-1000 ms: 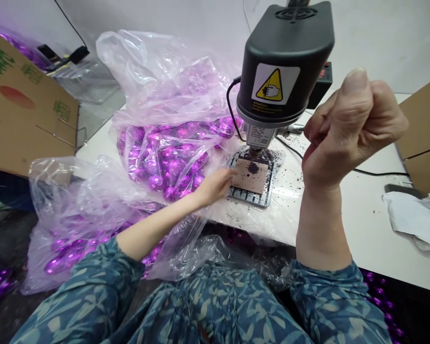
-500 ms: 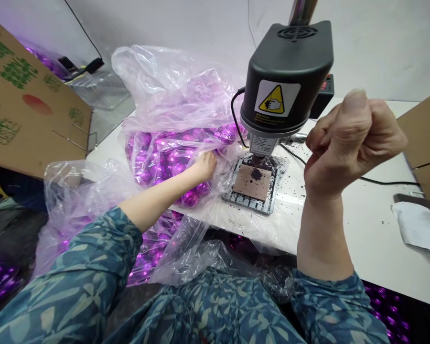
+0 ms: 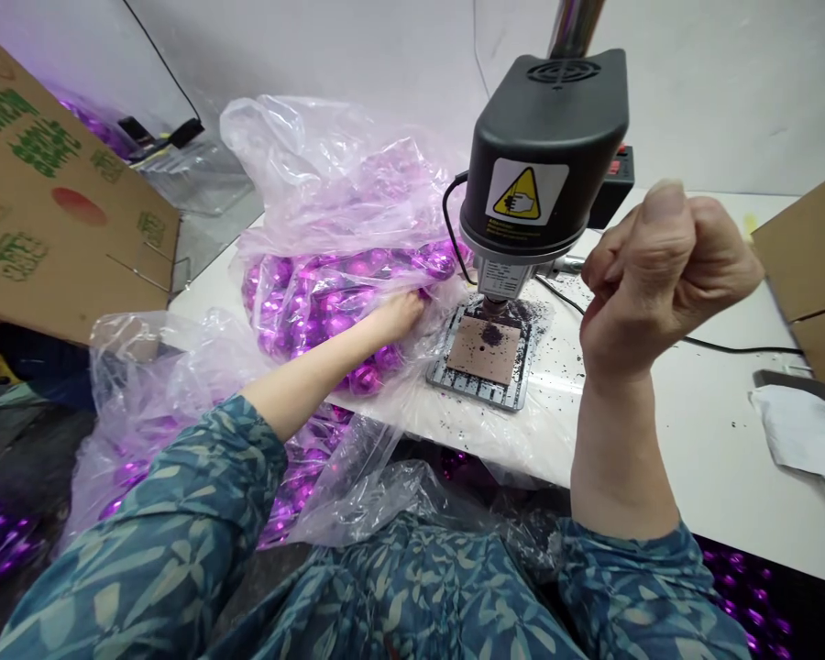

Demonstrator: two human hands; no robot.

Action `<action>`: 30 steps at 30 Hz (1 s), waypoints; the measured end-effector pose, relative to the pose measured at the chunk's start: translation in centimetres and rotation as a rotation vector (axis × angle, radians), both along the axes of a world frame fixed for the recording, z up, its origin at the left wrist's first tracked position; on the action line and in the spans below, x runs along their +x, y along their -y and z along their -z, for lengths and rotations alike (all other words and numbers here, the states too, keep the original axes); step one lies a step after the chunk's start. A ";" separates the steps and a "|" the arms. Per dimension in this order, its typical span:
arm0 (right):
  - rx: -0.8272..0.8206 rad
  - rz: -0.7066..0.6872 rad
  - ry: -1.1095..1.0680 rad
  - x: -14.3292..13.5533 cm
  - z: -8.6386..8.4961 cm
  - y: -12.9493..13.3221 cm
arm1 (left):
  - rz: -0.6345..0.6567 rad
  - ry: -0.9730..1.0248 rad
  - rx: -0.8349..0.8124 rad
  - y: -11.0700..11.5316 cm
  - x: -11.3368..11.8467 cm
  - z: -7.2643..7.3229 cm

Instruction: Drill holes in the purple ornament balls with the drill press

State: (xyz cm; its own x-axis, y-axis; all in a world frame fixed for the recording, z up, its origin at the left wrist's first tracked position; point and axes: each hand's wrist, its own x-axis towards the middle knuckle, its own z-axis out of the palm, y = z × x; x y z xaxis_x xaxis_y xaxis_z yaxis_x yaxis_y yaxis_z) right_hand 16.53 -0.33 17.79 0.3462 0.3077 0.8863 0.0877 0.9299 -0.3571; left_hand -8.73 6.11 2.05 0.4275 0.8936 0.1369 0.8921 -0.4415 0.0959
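Purple metallic balls point(image 3: 316, 316) are bunched in a clear plastic bag point(image 3: 275, 156) on the worktop point(image 3: 721, 449), just beside the benchtop press point(image 3: 550, 137), presumably so that they can be reached without a long stretch. The left hand point(image 3: 399, 316) is extended low over them, though whether one is grasped cannot be told; the right hand point(image 3: 670, 275) is raised and clenched, any handle inside being hidden.

From here I see shiny purple balls point(image 3: 302, 316) heaped in a clear, crumpled bag point(image 3: 281, 151), its mouth hard for me to make out. To their right I have the press point(image 3: 550, 119), upright, its black head wearing a yellow warning label, its slotted grey base scattered with dark flecks.
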 end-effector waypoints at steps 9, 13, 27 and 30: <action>-0.020 0.018 -0.032 -0.4 -0.1 0.1 | -0.040 1.089 -0.417 5.9 2.8 -2.4; -0.036 0.015 -0.038 -0.5 -0.1 0.3 | -0.224 1.572 -0.764 6.4 4.5 -2.2; -0.106 0.077 0.038 -0.3 0.2 1.1 | -0.250 1.671 -0.802 5.1 6.6 -1.5; -0.102 0.165 0.067 -0.4 0.3 1.0 | -0.180 1.618 -0.785 4.8 6.8 -0.9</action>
State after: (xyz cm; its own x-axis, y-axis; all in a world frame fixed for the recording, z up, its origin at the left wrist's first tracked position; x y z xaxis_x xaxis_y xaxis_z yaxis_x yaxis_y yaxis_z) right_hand 16.16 -1.31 17.51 0.3404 0.3412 0.8762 0.2626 0.8603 -0.4370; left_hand -1.96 1.31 2.93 0.2154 0.9639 -0.1563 -0.2590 0.2108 0.9426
